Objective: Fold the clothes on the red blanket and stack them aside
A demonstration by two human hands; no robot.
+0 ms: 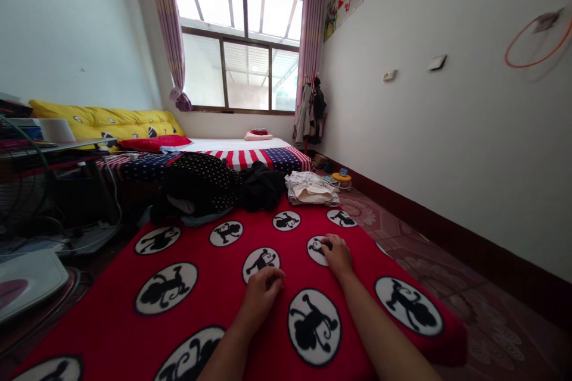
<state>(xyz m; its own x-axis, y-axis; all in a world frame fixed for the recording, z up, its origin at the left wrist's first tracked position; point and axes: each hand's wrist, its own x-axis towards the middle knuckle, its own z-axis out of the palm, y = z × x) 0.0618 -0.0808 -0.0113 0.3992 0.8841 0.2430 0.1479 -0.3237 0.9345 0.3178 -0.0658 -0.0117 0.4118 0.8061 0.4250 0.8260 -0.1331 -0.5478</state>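
A red cloth (223, 274) with white circles and black monkey figures covers the surface in front of me. My left hand (263, 290) hovers over or rests on its middle, fingers loosely bent, thumb apart, holding nothing visible. Further right, my right hand (338, 256) is at the edge of one monkey circle, its fingers slightly curled and nothing seen in them. Whether either hand touches the cloth is hard to tell. Beyond both hands, along the far edge, lie a black garment with white dots (201, 181), a plain black garment (261, 186) and a folded whitish garment (311, 189).
Behind the clothes stands a bed with a stars-and-stripes cover (250, 158) and a yellow cushion (105, 119). A cluttered desk (67, 146) is at the left. On the right, a yellow stool (342, 177) stands on the tiled floor (429, 274) beside the wall.
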